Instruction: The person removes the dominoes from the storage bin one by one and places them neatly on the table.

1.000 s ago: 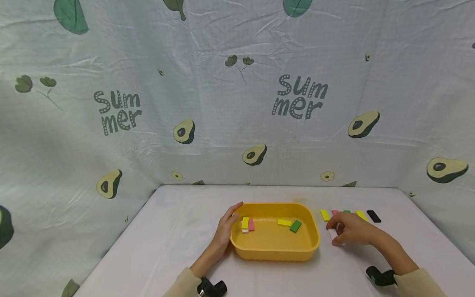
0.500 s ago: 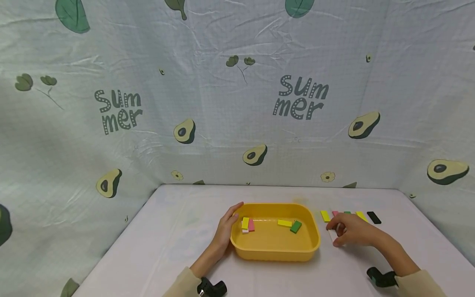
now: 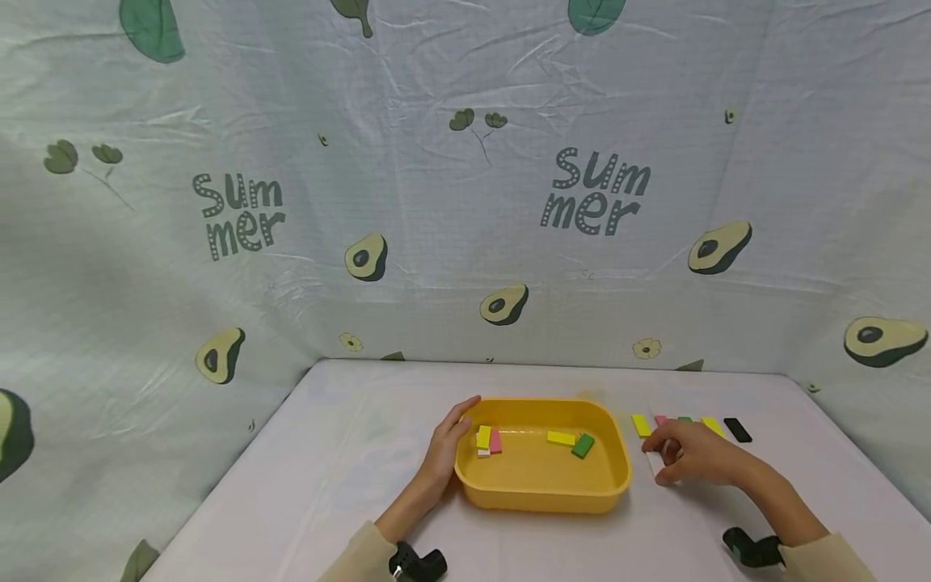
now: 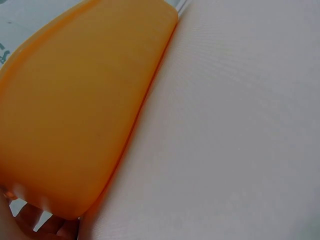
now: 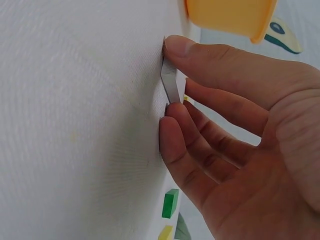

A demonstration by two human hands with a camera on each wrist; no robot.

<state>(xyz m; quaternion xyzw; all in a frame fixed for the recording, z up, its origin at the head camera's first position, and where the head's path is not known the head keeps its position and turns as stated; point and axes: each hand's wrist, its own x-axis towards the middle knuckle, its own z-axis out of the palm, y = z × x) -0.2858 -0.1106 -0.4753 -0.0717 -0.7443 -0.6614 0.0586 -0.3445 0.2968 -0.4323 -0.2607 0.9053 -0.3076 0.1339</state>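
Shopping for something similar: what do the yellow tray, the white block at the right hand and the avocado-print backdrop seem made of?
Yellow tray: probably moulded plastic, satin finish; rounded corners, even colour, soft sheen.
White block: painted wood or plastic, fairly matte; smooth flat faces leave it open.
Avocado-print backdrop: perhaps plastic sheet or coated cloth, slightly glossy; creases catch light.

One yellow tray [image 3: 541,499] containing five blocks [image 3: 583,445]: two yellow, one pink, one green, one white. Outside it, six blocks [image 3: 738,430]: two yellow, one pink, one green, one black, one white. Two hands [image 3: 701,454]; two wrist cameras [image 3: 752,550].
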